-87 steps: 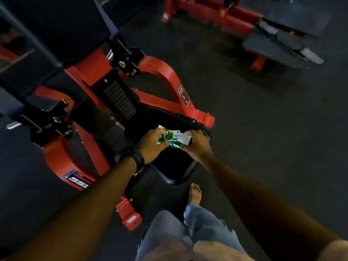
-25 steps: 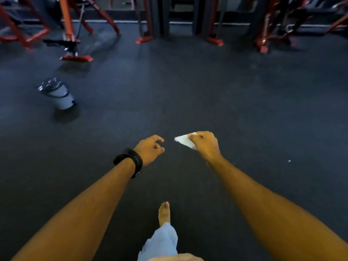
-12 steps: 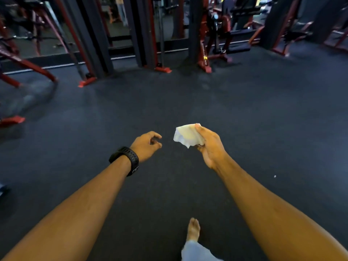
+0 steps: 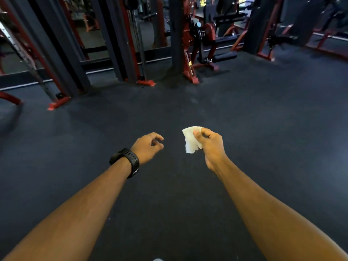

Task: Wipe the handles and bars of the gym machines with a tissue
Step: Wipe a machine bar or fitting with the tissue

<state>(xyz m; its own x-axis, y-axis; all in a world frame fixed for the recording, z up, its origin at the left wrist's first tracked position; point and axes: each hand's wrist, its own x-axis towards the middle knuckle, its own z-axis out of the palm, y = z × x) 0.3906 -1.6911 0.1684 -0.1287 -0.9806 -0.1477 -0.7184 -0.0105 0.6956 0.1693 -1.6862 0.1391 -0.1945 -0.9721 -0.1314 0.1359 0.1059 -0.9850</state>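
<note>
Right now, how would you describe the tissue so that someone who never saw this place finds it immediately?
Start from the dark gym floor that fills the middle of the view, with red and black machines behind it. Two bare arms reach over it, and the tissue is pinched in the right hand. It is the only pale, crumpled thing; the left hand, above a black watch, holds nothing.

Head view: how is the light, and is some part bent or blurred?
Head view: dim light overall; the tissue in the right hand is the brightest spot; machine frames lean outward from wide-angle distortion; the far right edge looks smeared; the hands and black floor stay fairly sharp.
</note>
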